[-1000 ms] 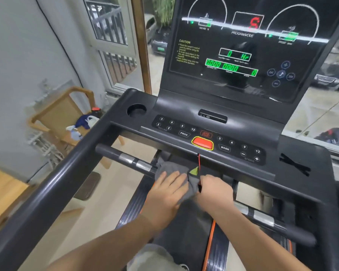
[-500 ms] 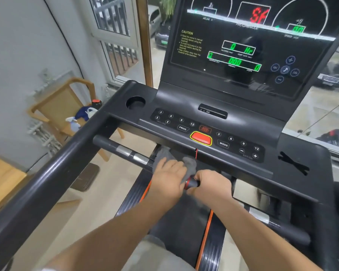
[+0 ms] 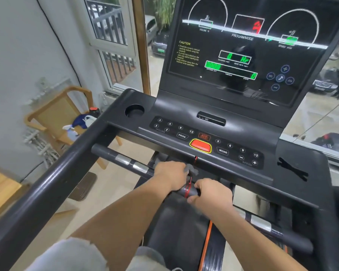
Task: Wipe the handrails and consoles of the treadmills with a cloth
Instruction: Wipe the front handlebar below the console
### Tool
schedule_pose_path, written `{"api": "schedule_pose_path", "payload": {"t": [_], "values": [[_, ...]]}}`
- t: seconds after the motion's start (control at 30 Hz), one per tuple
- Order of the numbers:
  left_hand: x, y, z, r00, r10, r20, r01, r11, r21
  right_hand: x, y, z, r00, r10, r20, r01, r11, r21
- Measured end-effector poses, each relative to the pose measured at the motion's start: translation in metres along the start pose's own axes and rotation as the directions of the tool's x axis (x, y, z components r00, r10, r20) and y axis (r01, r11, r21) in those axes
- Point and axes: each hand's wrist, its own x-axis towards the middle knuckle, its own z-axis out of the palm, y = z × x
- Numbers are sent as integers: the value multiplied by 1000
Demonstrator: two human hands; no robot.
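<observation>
The treadmill's black front handrail (image 3: 110, 153) crosses below the console (image 3: 184, 122). My left hand (image 3: 170, 177) curls over the bar and holds a grey cloth (image 3: 191, 169) against it; only a crumpled bit of cloth shows past the knuckles. My right hand (image 3: 211, 194) grips the same bar just to the right, thumb underneath. A red safety cord (image 3: 188, 189) is looped round the bare stretch of bar between my hands. It hangs from under the red stop button (image 3: 201, 145). The lit display (image 3: 243, 51) stands above.
A thick black side rail (image 3: 47, 184) runs along the left. A cup holder (image 3: 134, 110) sits at the console's left, a black wrench (image 3: 292, 169) on its right tray. A wooden chair (image 3: 47, 114) with a spray bottle (image 3: 72, 130) stands by the wall. The belt (image 3: 176, 227) lies below.
The cloth, spread over the bar a second ago, is now bunched under my left hand. My right hand has let go of its edge and closed round the bar beside the red cord.
</observation>
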Motion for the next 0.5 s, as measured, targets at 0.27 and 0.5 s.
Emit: {"api": "schedule_pose_path", "payload": {"t": [0.27, 0.5], "values": [[-45, 4, 63, 878, 177, -446, -199, 980, -4, -5, -4, 4, 999, 26, -46, -27, 1000, -8], [-77, -12, 84, 607, 55, -793, -392, 889, -238, -4, 0, -3, 998, 48, -40, -47, 999, 8]]}}
